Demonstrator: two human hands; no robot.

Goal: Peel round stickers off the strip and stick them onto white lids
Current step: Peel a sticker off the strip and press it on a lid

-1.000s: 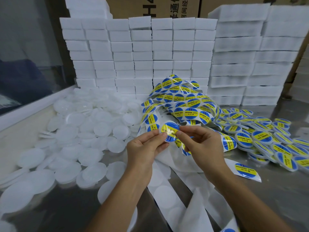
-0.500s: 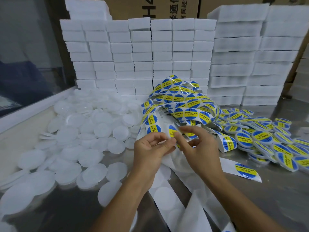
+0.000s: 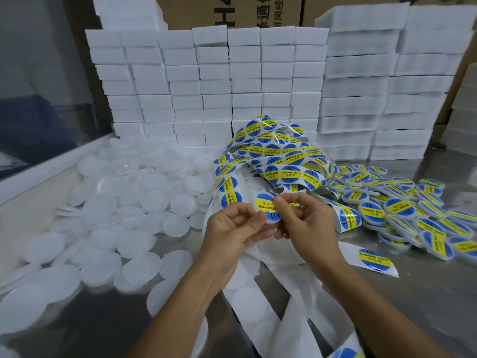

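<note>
Both forearms reached up from the near edge of the counter and met at mid-counter. The left hand (image 3: 232, 228) curled its fingers, thumb tip forward. The right hand (image 3: 302, 223) pinched with thumb and forefinger, the other fingers bent, knuckles raised.

Round blue stickers with a yellow band read "SOLDERING PASTE" in dark capitals. The words show on the tangled sticker strip (image 3: 289, 166) just beyond the grip, on a loose strip piece (image 3: 375, 260) lying on the surface to the right of it, and on stickered lids (image 3: 398, 209) further right. The sticker (image 3: 265, 208) in the grip shows "PASTE". Cardboard boxes (image 3: 258, 11) far behind carry large black Chinese characters, cut off.
</note>
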